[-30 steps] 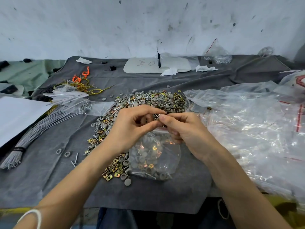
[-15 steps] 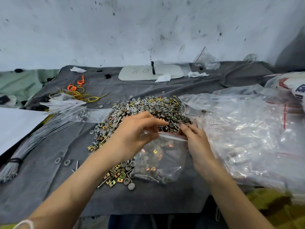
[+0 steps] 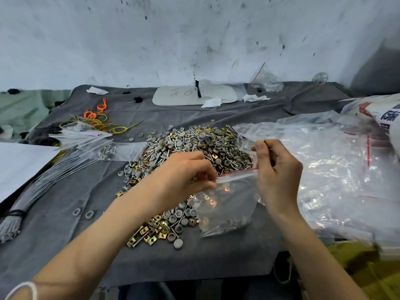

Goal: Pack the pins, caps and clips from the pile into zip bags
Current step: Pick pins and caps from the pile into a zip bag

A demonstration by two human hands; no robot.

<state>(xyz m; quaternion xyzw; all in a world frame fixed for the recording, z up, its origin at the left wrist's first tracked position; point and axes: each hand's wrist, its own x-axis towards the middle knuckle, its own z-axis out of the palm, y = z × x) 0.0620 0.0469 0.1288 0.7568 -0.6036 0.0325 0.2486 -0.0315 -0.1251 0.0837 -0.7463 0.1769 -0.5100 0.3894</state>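
A pile (image 3: 194, 146) of grey caps, silver pins and gold clips covers the middle of the grey cloth (image 3: 65, 191). In front of it lies a clear zip bag (image 3: 229, 204) with a red strip along its mouth, holding caps, pins and clips. My left hand (image 3: 186, 176) pinches the left end of the bag's mouth. My right hand (image 3: 275, 169) has its fingers curled at the right end of the mouth, and the thumb is raised. Whether it pinches the strip is not clear.
A heap of clear zip bags (image 3: 337, 169) fills the right side. Left lie a bundle of grey rods (image 3: 39, 187), a bag of pins (image 3: 112, 150) and yellow and orange wire loops (image 3: 97, 120). A white board (image 3: 194, 95) sits at the back by the wall.
The hands have drawn apart along the bag's red-striped mouth, the right hand moving right and up. One second ago both were pinched together at the middle of the mouth.
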